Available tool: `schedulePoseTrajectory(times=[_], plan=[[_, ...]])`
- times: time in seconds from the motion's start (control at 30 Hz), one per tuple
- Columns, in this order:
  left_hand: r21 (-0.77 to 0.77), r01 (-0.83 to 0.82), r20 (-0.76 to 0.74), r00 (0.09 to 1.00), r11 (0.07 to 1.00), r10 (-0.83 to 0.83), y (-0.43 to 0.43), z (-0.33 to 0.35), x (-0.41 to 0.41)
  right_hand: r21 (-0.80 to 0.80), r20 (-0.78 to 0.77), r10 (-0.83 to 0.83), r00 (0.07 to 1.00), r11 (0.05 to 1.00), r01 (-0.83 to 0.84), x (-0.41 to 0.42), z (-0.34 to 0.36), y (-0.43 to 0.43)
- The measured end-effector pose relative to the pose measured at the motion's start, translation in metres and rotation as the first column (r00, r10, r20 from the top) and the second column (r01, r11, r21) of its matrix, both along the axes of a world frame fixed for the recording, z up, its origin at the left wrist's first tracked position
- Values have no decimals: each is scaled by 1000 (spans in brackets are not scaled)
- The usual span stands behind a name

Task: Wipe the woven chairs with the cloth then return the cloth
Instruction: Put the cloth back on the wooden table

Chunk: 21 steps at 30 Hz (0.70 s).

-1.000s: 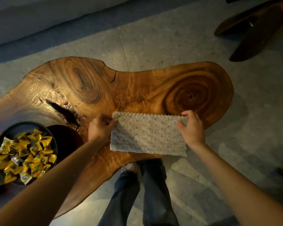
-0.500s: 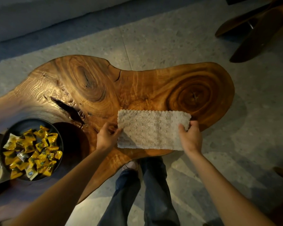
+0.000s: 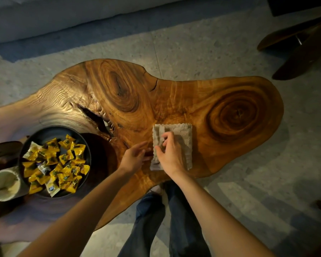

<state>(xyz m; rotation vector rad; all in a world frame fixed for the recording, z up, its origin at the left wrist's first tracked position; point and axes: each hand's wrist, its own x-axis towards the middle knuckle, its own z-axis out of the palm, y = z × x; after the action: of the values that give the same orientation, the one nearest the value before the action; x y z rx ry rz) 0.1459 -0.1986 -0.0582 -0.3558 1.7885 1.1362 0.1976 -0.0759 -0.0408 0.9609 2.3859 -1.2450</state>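
A live-edge wooden table point(image 3: 174, 101) with swirling grain stands on a speckled stone floor point(image 3: 202, 43), carrying at its left end a dark bowl point(image 3: 44, 134) heaped with yellow-wrapped sweets point(image 3: 56, 164) and, just beside that, a pale cup point(image 3: 4, 185). The folded grey cloth point(image 3: 183, 134) lies flat on the table near its front edge, between the bowl and the ringed knot on the right. The right hand point(image 3: 170, 154) rests on top of it, its grip curled and pinching the cloth's left edge, while the left hand point(image 3: 134, 157) lies with fingers spread just beside that same edge, touching the wood.
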Motion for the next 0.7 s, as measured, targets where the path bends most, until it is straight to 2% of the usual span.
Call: schedulePoseTrajectory(times=[0.07,0.13,0.2,0.27,0.37,0.43,0.5,0.6,0.7], plan=[[-41,62,-93,993,997,-66,-4,-1,0,43,-60,56,997,998,-54,6,1,2],[-124,164,-317,928,979,-196,-5,5,4,241,-170,127,977,967,-84,18,3,11],[-194,284,-589,732,939,-343,-2,10,11,415,-139,262,955,891,-184,32,1,23],[-300,448,-695,502,842,-514,3,10,19,484,46,434,900,778,-400,45,-10,34],[-487,653,-550,286,580,-784,12,-7,30,525,268,532,803,618,-585,58,-29,49],[-584,657,-492,182,477,-852,15,-22,32,529,312,525,792,596,-604,62,-39,57],[-639,653,-426,138,406,-894,17,-31,30,499,346,515,784,607,-619,60,-46,61],[-681,637,-382,114,362,-917,17,-40,24,438,377,514,770,634,-637,59,-53,63],[-703,647,-345,52,294,-937,19,-27,21,325,410,535,739,671,-666,52,-42,65]])
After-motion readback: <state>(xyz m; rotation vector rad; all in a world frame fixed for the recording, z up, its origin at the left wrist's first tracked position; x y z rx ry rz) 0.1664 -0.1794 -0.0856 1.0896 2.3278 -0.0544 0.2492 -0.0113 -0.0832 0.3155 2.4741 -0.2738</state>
